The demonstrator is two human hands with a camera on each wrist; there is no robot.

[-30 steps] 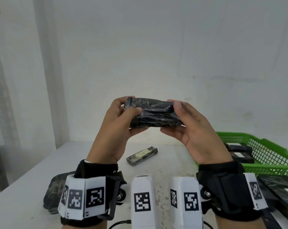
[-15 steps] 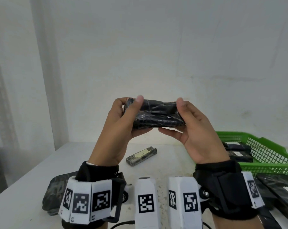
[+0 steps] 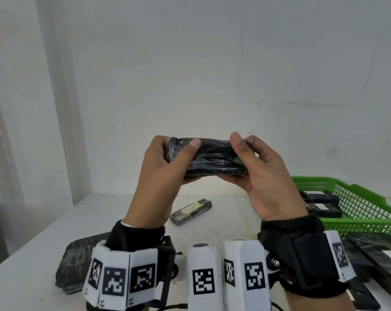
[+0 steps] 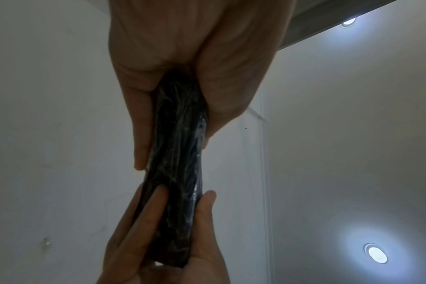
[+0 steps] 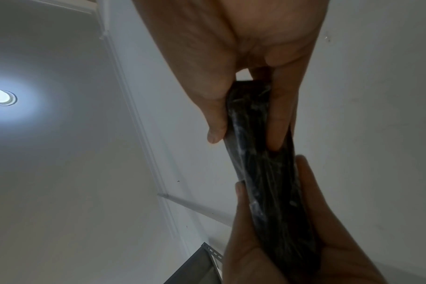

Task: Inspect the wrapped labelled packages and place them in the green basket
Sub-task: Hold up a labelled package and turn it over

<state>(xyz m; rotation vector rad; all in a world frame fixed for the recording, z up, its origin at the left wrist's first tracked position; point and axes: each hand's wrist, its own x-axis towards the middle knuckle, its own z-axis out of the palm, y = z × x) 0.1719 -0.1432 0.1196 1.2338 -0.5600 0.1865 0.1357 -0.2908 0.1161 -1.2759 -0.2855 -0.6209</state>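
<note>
Black plastic-wrapped package [image 3: 212,159] is being held aloft over the table [image 3: 55,232], left hand [image 3: 165,167] and right hand [image 3: 262,176] both gripping its ends (green basket [image 3: 358,198] sitting right).

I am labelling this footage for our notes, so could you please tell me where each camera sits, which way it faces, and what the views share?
Head: worn on the head, facing forward and down at the table and green basket; shows left hand, right hand, wrist bands.
Left wrist: looks along the left hand, up toward wall and ceiling lights; both hands visible.
Right wrist: looks along the right hand, up at the ceiling; both hands visible.
Shared: all three show the wrapped package gripped at both ends.
</note>
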